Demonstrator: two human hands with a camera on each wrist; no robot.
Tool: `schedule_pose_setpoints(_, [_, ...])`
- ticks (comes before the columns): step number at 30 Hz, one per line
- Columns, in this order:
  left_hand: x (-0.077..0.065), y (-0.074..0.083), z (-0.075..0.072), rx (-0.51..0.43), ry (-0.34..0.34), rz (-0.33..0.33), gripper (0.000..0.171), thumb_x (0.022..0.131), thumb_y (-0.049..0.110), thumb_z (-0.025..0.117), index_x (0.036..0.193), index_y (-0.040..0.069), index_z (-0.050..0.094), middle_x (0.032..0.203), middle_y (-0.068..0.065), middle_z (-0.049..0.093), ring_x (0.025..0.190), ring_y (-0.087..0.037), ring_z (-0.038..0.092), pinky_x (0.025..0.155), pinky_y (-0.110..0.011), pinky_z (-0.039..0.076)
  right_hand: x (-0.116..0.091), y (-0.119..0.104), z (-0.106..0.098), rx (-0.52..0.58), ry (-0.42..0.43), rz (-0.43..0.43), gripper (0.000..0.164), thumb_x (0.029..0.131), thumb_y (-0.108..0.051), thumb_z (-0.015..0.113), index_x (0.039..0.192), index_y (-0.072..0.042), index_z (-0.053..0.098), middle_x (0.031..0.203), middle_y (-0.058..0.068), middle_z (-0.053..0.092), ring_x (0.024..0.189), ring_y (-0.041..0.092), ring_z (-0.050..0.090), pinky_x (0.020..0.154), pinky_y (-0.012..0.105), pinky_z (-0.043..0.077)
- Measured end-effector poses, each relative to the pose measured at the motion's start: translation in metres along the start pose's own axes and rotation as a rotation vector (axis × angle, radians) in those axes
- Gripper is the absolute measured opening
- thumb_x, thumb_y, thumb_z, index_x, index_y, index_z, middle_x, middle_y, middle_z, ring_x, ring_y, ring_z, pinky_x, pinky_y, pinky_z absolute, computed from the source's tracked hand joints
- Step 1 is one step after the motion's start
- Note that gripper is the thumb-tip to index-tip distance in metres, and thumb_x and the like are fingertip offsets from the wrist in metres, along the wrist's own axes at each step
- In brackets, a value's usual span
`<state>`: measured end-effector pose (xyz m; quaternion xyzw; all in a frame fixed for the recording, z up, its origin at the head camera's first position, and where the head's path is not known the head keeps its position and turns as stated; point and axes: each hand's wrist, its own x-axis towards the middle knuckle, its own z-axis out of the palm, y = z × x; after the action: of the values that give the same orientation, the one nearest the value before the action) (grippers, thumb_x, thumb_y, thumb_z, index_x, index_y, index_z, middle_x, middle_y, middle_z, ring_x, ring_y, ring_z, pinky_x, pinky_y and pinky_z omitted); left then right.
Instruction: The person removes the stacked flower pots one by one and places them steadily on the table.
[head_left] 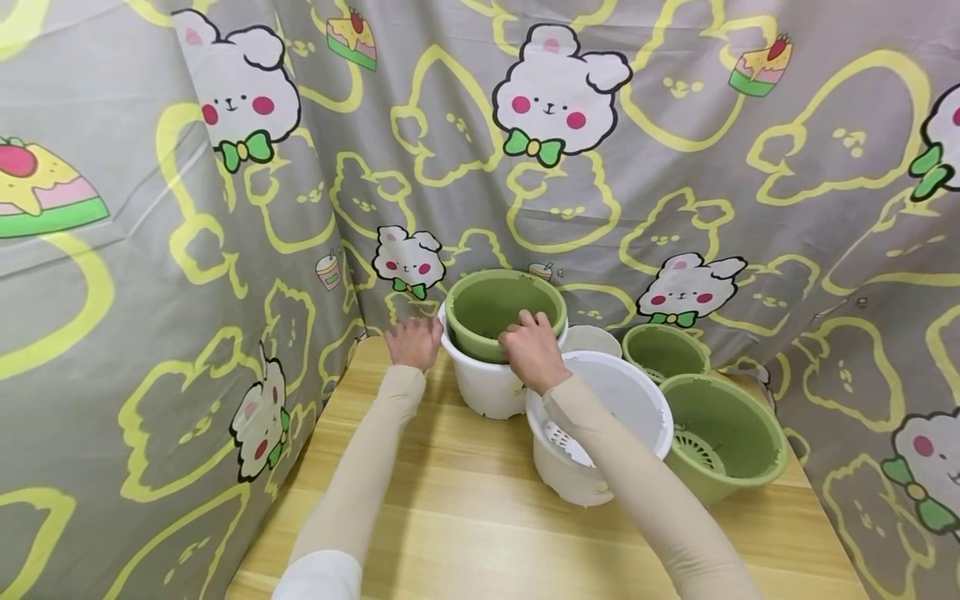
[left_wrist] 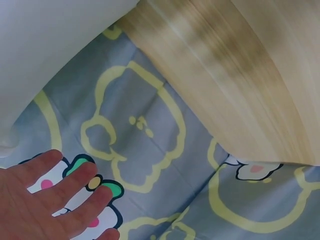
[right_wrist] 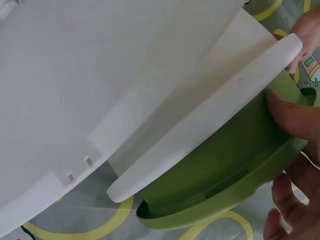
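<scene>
A green plastic flower pot (head_left: 487, 304) sits inside a white pot (head_left: 480, 390) at the back of the table, its rim above the white one. My right hand (head_left: 534, 352) grips the green pot's near right rim; in the right wrist view the thumb (right_wrist: 292, 117) lies on its outer wall and the fingers curl over the rim. My left hand (head_left: 415, 342) is at the white pot's left rim. In the left wrist view its fingers (left_wrist: 75, 192) are extended, beside the white wall (left_wrist: 55, 45). The thumb is hidden there.
Under my right forearm stands a larger white pot (head_left: 600, 392) with a slotted bottom. To the right are a big green pot (head_left: 738, 425) and a smaller green pot (head_left: 667, 350). A pale round piece (head_left: 592, 340) lies behind. Patterned curtains (head_left: 450, 125) border the wooden table (head_left: 450, 517).
</scene>
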<state>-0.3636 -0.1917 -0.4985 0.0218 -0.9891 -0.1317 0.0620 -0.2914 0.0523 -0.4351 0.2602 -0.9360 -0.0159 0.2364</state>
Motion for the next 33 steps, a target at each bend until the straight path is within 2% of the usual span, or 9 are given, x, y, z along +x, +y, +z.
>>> schedule_pose_setpoints(9, [0.0002, -0.0001, 0.0014, 0.001, -0.011, -0.003, 0.074, 0.108, 0.053, 0.009, 0.147, 0.009, 0.054, 0.149, -0.022, 0.056, 0.136, -0.047, 0.051, 0.112, -0.069, 0.034, -0.0039, -0.0010, 0.0052, -0.121, 0.121, -0.034, 0.022, 0.090, -0.005, 0.063, 0.085, -0.018, 0.079, 0.086, -0.001, 0.069, 0.088, 0.024, 0.051, 0.074, 0.037, 0.037])
schedule_pose_setpoints(18, [0.0010, 0.0016, -0.0025, -0.006, -0.030, -0.017, 0.075, 0.108, 0.053, 0.007, 0.148, 0.010, 0.053, 0.149, -0.023, 0.055, 0.136, -0.046, 0.051, 0.113, -0.067, 0.033, -0.0052, 0.0023, 0.0058, -0.131, 0.112, -0.031, 0.022, 0.091, -0.004, 0.060, 0.089, -0.015, 0.079, 0.089, 0.001, 0.067, 0.090, 0.026, 0.053, 0.076, 0.039, 0.038])
schedule_pose_setpoints(33, [-0.0007, 0.0026, -0.0017, -0.028, -0.016, -0.020, 0.071, 0.109, 0.052, 0.011, 0.146, 0.009, 0.055, 0.148, -0.023, 0.056, 0.135, -0.046, 0.052, 0.113, -0.068, 0.032, -0.0078, 0.0025, 0.0075, -0.148, 0.159, -0.047, 0.022, 0.090, -0.003, 0.059, 0.087, -0.013, 0.078, 0.088, 0.001, 0.066, 0.088, 0.026, 0.052, 0.075, 0.038, 0.036])
